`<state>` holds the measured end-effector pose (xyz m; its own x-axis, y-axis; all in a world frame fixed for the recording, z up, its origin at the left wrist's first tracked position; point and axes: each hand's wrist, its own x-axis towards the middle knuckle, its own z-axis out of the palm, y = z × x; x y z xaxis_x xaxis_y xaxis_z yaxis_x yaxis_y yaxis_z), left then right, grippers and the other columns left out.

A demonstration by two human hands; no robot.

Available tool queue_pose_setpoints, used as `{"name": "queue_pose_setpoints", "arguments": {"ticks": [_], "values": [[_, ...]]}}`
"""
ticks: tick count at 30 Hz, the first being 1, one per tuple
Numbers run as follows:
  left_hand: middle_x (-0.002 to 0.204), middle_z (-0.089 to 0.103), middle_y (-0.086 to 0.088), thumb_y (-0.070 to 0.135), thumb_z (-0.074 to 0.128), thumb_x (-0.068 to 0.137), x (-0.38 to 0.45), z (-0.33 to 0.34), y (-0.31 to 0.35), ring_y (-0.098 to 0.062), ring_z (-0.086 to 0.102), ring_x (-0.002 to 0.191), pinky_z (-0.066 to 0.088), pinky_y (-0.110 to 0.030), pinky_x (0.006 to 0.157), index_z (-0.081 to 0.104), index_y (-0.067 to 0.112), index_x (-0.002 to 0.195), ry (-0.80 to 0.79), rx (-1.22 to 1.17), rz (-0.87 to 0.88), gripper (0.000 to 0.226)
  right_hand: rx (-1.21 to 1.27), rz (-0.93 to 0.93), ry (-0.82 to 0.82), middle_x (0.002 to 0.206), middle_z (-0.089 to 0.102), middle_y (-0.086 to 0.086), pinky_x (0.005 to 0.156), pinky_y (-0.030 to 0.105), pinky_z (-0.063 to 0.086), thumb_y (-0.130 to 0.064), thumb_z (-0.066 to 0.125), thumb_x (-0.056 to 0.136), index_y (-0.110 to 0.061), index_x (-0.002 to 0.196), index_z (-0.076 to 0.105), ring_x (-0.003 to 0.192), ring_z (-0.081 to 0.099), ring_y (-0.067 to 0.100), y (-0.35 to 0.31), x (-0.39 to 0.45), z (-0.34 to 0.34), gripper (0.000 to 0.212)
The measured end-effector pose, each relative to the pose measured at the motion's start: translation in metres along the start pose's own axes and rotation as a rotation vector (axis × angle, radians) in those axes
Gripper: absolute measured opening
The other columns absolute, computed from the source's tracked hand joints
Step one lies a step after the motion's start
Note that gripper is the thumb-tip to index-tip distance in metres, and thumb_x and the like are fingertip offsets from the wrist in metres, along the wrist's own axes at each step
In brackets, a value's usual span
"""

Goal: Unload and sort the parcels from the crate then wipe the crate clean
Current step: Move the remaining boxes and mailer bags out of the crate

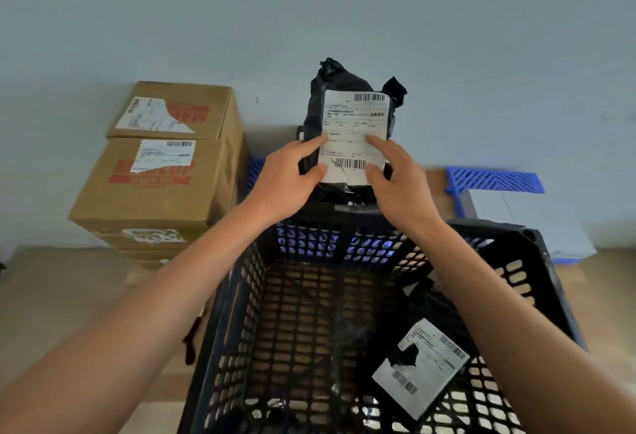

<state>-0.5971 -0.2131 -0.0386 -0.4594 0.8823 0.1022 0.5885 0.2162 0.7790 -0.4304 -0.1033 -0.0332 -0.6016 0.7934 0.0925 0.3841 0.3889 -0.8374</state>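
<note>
Both hands hold one soft black plastic mailer bag with a white printed shipping label (354,134), raised upright past the far rim of the black perforated plastic crate (309,296). The left hand (282,175) pinches the bag's left edge, thumb and forefinger on the label face. The right hand (399,179) does the same on the right edge. The other fingers are hidden behind the bag.

Judgement: this is the sort step, reading the label before placing the parcel.

- The person should keep the label flat and facing the camera; the bag is limp, so pulling the two edges gently apart will stop it folding over the barcode.
- The thumbs should stay off the lower barcode; the left thumb sits just beside it.
- The bag should clear the far rim fully before it is lowered, as loose plastic may snag on the lattice.
- Likely destinations: far left, two stacked brown cardboard cartons with torn labels (155,172) against the pale wall; far right, a blue slotted plastic tray (495,180) with a flat grey-white parcel (523,220) near it. Soft bags probably belong apart from the cartons; the correct pile cannot be told.

Still in the crate: a second black mailer bag with a white label (420,364), near right, flat on the floor. Wiping is not yet due.
</note>
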Motion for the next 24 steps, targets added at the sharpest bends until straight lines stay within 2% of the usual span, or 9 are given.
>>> {"name": "queue_pose_setpoints", "arguments": {"ticks": [3, 4, 7, 11, 13, 16, 20, 24], "values": [[0.151, 0.052, 0.003, 0.023, 0.062, 0.101, 0.027, 0.002, -0.016, -0.012, 0.046, 0.138, 0.029, -0.012, 0.105, 0.046, 0.022, 0.154, -0.034, 0.018, -0.042, 0.055, -0.086, -0.004, -0.037, 0.145, 0.052, -0.005, 0.078, -0.008, 0.034, -0.009, 0.052, 0.103, -0.016, 0.15, 0.05, 0.1, 0.05, -0.008, 0.009, 0.034, 0.009, 0.048], [0.152, 0.051, 0.002, 0.023, 0.062, 0.101, 0.035, 0.004, -0.022, -0.012, 0.046, 0.138, 0.028, -0.012, 0.104, 0.045, 0.021, 0.154, -0.041, 0.022, -0.058, 0.056, -0.104, -0.001, -0.052, 0.145, 0.052, -0.004, 0.075, -0.009, 0.032, -0.007, 0.052, 0.103, -0.014, 0.15, 0.05, 0.099, 0.05, -0.009, 0.013, 0.044, 0.013, 0.048], [0.153, 0.05, 0.0, 0.025, 0.064, 0.1, 0.056, 0.013, -0.038, -0.016, 0.046, 0.139, 0.029, -0.014, 0.104, 0.043, 0.02, 0.155, -0.076, 0.053, -0.109, 0.059, -0.165, 0.012, -0.093, 0.15, 0.051, 0.0, 0.079, -0.008, 0.031, -0.01, 0.052, 0.103, -0.016, 0.15, 0.049, 0.119, 0.046, 0.002, 0.029, 0.072, 0.023, 0.048], [0.156, 0.047, -0.001, 0.027, 0.067, 0.099, 0.076, 0.021, -0.057, -0.018, 0.046, 0.14, 0.028, -0.013, 0.1, 0.04, 0.02, 0.157, -0.139, 0.101, -0.174, 0.065, -0.222, 0.036, -0.191, 0.151, 0.047, 0.003, 0.1, 0.021, 0.042, -0.016, 0.054, 0.102, -0.02, 0.153, 0.045, 0.133, 0.048, 0.018, 0.045, 0.095, 0.039, 0.051], [0.158, 0.045, -0.001, 0.028, 0.068, 0.098, 0.086, 0.024, -0.065, -0.018, 0.045, 0.142, 0.028, -0.013, 0.1, 0.039, 0.019, 0.157, -0.168, 0.123, -0.2, 0.067, -0.255, 0.054, -0.251, 0.154, 0.044, 0.005, 0.104, 0.022, 0.036, -0.019, 0.055, 0.102, -0.02, 0.155, 0.042, 0.138, 0.045, 0.021, 0.052, 0.103, 0.046, 0.054], [0.159, 0.043, -0.003, 0.028, 0.067, 0.098, 0.096, 0.028, -0.074, -0.022, 0.052, 0.134, 0.036, -0.019, 0.099, 0.034, 0.019, 0.159, -0.243, 0.176, -0.261, 0.07, -0.288, 0.097, -0.338, 0.157, 0.04, 0.005, 0.103, 0.022, 0.032, -0.02, 0.056, 0.103, -0.02, 0.157, 0.039, 0.141, 0.042, 0.022, 0.058, 0.114, 0.052, 0.057], [0.165, 0.032, -0.006, 0.024, 0.061, 0.102, 0.108, 0.033, -0.085, -0.026, 0.035, 0.148, 0.031, -0.033, 0.117, 0.023, 0.016, 0.162, -0.418, 0.303, -0.288, 0.071, -0.34, 0.165, -0.478, 0.157, 0.037, 0.004, 0.1, 0.022, 0.036, -0.015, 0.054, 0.103, -0.023, 0.157, 0.039, 0.138, 0.044, 0.024, 0.066, 0.127, 0.059, 0.056], [0.166, 0.03, -0.006, 0.027, 0.062, 0.101, 0.115, 0.036, -0.102, -0.026, 0.031, 0.151, 0.029, -0.037, 0.122, 0.022, 0.018, 0.162, -0.534, 0.391, -0.296, 0.073, -0.394, 0.209, -0.586, 0.16, 0.034, 0.008, 0.106, 0.029, 0.042, -0.014, 0.054, 0.103, -0.026, 0.158, 0.038, 0.135, 0.048, 0.026, 0.077, 0.135, 0.064, 0.058]]}}
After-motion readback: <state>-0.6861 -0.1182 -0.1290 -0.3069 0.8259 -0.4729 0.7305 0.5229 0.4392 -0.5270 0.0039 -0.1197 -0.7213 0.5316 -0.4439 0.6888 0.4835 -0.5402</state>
